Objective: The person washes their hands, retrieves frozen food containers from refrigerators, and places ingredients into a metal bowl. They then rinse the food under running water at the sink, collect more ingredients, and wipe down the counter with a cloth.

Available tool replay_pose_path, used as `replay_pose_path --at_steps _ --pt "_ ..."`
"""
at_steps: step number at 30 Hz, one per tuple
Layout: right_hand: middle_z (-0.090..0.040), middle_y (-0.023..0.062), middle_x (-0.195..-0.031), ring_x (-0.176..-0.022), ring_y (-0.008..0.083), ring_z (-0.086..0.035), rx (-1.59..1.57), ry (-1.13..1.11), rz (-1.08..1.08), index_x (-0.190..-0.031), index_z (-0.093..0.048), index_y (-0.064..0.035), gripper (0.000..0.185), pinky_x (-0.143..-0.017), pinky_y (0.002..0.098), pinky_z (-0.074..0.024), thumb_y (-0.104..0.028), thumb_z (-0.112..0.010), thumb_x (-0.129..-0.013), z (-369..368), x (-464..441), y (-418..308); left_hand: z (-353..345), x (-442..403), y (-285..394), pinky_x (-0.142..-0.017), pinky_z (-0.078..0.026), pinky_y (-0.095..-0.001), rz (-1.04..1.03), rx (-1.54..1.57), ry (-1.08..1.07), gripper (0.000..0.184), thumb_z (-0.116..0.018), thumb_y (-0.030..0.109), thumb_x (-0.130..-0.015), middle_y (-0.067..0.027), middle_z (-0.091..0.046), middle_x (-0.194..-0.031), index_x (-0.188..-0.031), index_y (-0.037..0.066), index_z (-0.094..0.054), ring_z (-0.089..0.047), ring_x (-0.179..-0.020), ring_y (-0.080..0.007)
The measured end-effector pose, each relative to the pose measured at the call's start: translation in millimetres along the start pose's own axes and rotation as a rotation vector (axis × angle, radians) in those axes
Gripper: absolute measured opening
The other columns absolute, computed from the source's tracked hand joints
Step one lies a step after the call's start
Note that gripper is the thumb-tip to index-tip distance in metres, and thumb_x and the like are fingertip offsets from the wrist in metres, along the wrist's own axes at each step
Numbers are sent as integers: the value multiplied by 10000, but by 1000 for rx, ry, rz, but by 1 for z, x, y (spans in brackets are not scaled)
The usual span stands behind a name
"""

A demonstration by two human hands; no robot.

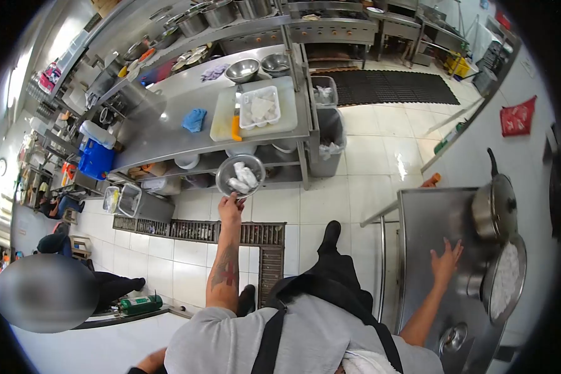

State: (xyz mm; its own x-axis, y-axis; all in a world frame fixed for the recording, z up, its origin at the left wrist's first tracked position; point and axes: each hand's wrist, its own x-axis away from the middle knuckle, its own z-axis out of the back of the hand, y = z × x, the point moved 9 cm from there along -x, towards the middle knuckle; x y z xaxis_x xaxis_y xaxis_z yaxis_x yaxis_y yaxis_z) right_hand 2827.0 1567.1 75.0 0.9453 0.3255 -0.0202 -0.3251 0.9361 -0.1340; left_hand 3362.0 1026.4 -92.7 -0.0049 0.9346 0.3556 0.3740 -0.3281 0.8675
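Observation:
My left hand (232, 207) grips the near rim of a round metal bowl (221, 179), held out over the floor in front of the long steel counter. Several whitish pieces (244, 177) lie in the bowl. On the right, my right hand (446, 262) is spread with its fingers apart above a steel table (427, 218), holding nothing. Beyond that hand stand a lidded pot (493, 209) with a black handle and a large pan (518, 249) filled with white contents (505, 282). A small metal bowl (453, 336) sits nearer my body on the same table.
The long counter (156, 134) bears a cutting board (221, 118), a white tray (259, 107), an orange-handled knife (236, 124) and a blue cloth (194, 120). Bins (330, 134) stand at its end. A floor drain (193, 229) crosses the tiles. People (109, 287) are at the left.

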Motion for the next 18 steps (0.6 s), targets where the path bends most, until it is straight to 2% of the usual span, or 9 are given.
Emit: replay_pose_path --at_steps 1,4,6,8,10,12,14,17,18 --pt "-252 162 -1573 -1454 362 -234 -13 -13 12 -1331 -551 -144 561 -1114 479 -356 -155 -753 -808 -21 -29 -7 8 -13 13 -519 -453 -266 5 17 48 167 -653 138 -926 -42 -620 -768 -846 107 -509 -673 -677 -203" --pt "-426 191 -1470 -1358 367 -413 -269 -74 178 -1301 -575 -99 495 -1043 443 -434 -170 -728 -836 -91 -116 -54 47 -61 49 -531 -458 -275 -38 30 134 132 -648 142 -931 -63 -651 -814 -900 94 -530 -673 -683 -208" --pt "-566 202 -1329 -1175 359 -584 -490 -283 229 -1247 -600 -41 414 -961 405 -490 -167 -697 -865 -127 -169 -109 64 -70 88 -499 -441 -276 -76 7 301 150 -677 114 -911 -77 -654 -800 -886 64 -538 -672 -680 -217" --pt "-629 186 -1233 -1049 325 -645 -525 -280 341 -1216 -611 -13 367 -898 382 -519 -130 -676 -874 -99 -200 -207 79 -86 126 -548 -458 -291 -118 -34 344 144 -683 126 -905 -77 -640 -825 -915 64 -554 -657 -719 -220" --pt "-654 176 -1181 -1023 309 -648 -658 -372 526 -1206 -604 10 356 -887 403 -513 -182 -640 -909 -116 -250 -288 83 -99 159 -477 -434 -284 -201 -12 369 193 -690 121 -908 -61 -630 -744 -826 64 -525 -667 -678 -209" --pt "-681 167 -1105 -999 301 -657 -1491 -938 92 -1184 -625 -11 353 -873 412 -507 -255 -607 -929 -147 -291 -350 86 -106 182 -514 -443 -285 -225 -20 449 194 -680 120 -916 -44 -603 -735 -829 78 -512 -660 -677 -202" --pt "-691 144 -1099 -1017 270 -644 -876 -448 519 -1089 -661 -14 352 -901 377 -488 -326 -564 -956 -267 -418 -366 82 -126 202 -551 -460 -297 -251 28 448 167 -669 110 -919 -49 -601 -763 -850 73 -522 -663 -699 -209" --pt "-694 141 -1073 -1076 287 -622 -490 -362 660 -1031 -673 -19 302 -920 372 -475 -296 -597 -939 -217 -383 -483 71 -185 230 -567 -468 -304 -270 98 452 143 -663 100 -914 -66 -599 -783 -868 62 -533 -665 -716 -222" --pt "-690 149 -1073 -1113 304 -610 -575 -439 689 -1024 -673 -41 253 -941 378 -468 -263 -643 -907 -203 -364 -514 68 -207 235 -567 -468 -304 -258 100 458 143 -663 100 -914 -66 -599 -783 -868 62 -533 -665 -716 -222"
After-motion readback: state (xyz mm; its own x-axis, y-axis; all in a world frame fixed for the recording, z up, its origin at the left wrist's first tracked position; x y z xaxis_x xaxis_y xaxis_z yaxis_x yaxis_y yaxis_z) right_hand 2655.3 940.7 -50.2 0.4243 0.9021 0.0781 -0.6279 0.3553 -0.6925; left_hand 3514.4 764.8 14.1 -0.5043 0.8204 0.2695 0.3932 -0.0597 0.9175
